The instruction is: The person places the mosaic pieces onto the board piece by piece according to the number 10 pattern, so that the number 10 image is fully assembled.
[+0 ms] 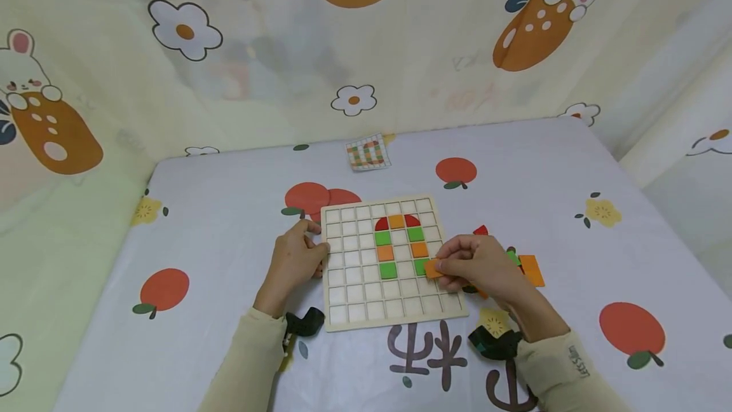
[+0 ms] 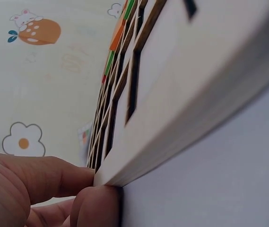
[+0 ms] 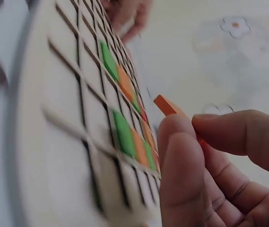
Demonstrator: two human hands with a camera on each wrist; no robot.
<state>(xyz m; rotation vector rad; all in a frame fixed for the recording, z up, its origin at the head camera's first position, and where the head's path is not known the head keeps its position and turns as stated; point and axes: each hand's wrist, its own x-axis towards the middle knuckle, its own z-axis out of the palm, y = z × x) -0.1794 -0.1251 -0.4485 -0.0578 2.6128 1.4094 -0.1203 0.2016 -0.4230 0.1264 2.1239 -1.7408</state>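
A wooden grid board (image 1: 337,294) lies flat on the table. Red, orange and green tiles sit in its cells in two columns, with an orange tile (image 1: 396,221) joining them at the top between two rounded red ones. My left hand (image 1: 291,256) grips the board's left edge; in the left wrist view the fingers (image 2: 58,177) pinch that edge. Between thumb and fingertips my right hand (image 1: 483,266) pinches an orange square tile (image 1: 433,268), held over the right column near a green tile (image 1: 420,266). That orange tile (image 3: 167,105) appears tilted and raised above the board in the right wrist view.
Loose tiles, including an orange one (image 1: 532,270) and a red one (image 1: 481,230), lie right of the board, partly hidden by my right hand. A small patterned card (image 1: 368,152) lies at the table's back. A fruit-print cloth (image 1: 229,221) covers the table; a printed curtain (image 1: 274,81) hangs behind.
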